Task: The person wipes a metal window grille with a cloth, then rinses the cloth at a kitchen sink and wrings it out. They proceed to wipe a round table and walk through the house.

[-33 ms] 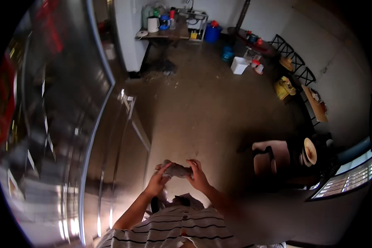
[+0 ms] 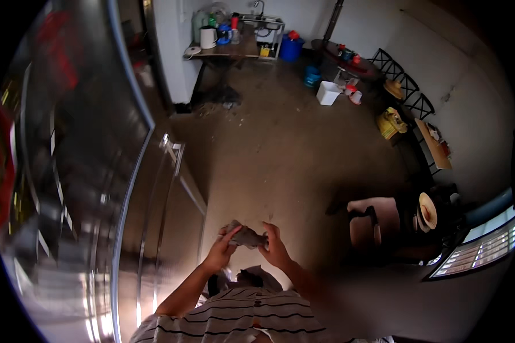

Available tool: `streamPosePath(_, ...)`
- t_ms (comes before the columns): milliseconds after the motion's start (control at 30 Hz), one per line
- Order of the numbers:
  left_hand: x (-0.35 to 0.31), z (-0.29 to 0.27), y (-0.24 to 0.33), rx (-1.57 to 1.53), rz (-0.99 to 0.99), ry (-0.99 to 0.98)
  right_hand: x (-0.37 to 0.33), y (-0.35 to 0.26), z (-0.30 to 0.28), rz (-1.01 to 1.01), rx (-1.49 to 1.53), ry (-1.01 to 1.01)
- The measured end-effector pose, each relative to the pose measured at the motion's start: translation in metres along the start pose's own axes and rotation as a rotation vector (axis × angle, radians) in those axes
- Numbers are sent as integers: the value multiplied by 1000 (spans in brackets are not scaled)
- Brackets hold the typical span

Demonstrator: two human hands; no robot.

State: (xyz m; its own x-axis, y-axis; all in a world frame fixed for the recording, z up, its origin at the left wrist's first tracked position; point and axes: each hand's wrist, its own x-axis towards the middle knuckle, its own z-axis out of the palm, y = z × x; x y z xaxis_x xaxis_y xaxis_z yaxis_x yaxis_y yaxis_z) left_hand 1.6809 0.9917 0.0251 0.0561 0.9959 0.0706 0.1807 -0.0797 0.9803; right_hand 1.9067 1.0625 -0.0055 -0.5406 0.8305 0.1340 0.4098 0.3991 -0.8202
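A crumpled grey cloth point(image 2: 246, 236) is stretched between my two hands, in front of my striped shirt. On its left end my left hand point(image 2: 220, 250) is closed, the thumb lying over the fabric. The right end is pinched in my right hand point(image 2: 275, 247), whose fingers point up and inward. Folds of the fabric hide some fingertips of both hands. To the left of my hands stands a glass door point(image 2: 171, 228) with a metal handle point(image 2: 174, 150).
A large glossy glass panel point(image 2: 80, 148) fills the left side. Ahead, a wooden table point(image 2: 234, 47) carries a white kettle point(image 2: 208, 38) and bottles. A white bin point(image 2: 328, 93) and blue bucket point(image 2: 290, 48) stand farther off. A pinkish chair point(image 2: 377, 214) is at the right.
The cloth's left end has tipped slightly up and its right end down, with both hands still on it. The room has shifted slightly left in the view.
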Motion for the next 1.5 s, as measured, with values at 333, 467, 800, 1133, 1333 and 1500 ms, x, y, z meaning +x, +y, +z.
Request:
streamPosePath(333,318,15,-6,34,110,-451,182,110,-89,311,180,169)
streamPosePath(467,436,3,-15,76,140,-491,297,159,-142,208,63,140)
streamPosePath(800,741,-88,-27,133,89,-359,610,244,-273,284,345,-260)
streamPosePath(1133,1090,-100,-44,216,215,-377,879,334,-434,460,596,76)
streamPosePath(1333,1298,-81,-50,240,246,-432,1031,420,-526,388,756,348)
streamPosePath(1500,1460,-77,-81,451,483,-119,1199,497,-590,193,451,384)
